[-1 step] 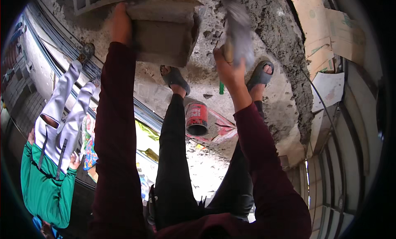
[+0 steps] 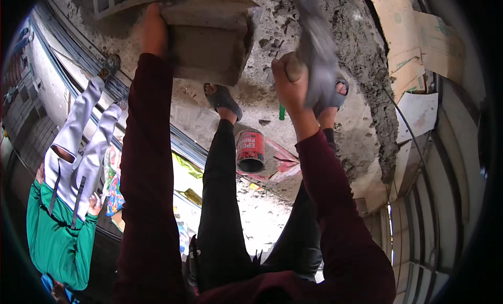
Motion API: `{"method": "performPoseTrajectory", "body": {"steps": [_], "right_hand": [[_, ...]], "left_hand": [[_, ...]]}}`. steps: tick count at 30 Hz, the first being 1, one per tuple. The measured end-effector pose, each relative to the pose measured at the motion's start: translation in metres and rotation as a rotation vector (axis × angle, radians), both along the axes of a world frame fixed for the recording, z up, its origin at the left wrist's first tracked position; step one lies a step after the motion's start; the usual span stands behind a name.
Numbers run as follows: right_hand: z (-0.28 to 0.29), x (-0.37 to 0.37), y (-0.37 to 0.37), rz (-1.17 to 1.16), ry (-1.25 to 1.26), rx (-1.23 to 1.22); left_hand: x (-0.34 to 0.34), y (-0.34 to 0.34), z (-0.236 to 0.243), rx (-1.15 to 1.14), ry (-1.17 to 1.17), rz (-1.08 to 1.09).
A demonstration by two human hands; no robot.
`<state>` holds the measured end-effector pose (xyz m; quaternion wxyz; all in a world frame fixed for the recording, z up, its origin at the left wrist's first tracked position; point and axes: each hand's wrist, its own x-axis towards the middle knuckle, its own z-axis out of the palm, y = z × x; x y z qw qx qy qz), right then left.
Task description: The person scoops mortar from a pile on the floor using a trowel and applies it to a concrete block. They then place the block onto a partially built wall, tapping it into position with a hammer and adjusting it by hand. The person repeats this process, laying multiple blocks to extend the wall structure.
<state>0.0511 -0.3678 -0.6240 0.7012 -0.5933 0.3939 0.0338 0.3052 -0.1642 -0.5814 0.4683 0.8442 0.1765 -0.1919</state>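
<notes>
My left hand (image 2: 154, 30) grips the left end of a grey concrete block (image 2: 209, 51), which is tilted so that a broad face shows. Fingertips of that hand are hidden behind the block's edge. To the right, my right hand (image 2: 291, 81) is closed round the rounded handle of a trowel (image 2: 318, 52). The trowel's grey blade is blurred by motion and stands on edge beside the fist, above my right foot. A gap separates the trowel from the block.
Wet mortar (image 2: 361, 47) lies along the right on the rough concrete floor. A red can (image 2: 250, 151) stands between my feet, near a green piece (image 2: 282, 112). Another hollow block (image 2: 123, 1) lies at the far left. Cardboard (image 2: 408, 26) is right; a person in green (image 2: 60, 236) is left.
My right wrist has rolled, so the handle's end now shows and the trowel blade has swung to the right and nearer. My left hand and the block are unchanged.
</notes>
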Motion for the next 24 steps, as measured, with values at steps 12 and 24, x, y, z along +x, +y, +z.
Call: {"method": "performPoseTrajectory", "body": {"steps": [12,24], "right_hand": [[-0.047,-0.065,0.008,0.428,0.640,-0.159],[-0.023,0.052,0.001,-0.277,-0.106,-0.187]], "left_hand": [[-0.006,-0.017,0.010,-0.051,0.051,0.108],[-0.001,-0.033,0.024,0.005,0.081,0.102]]}}
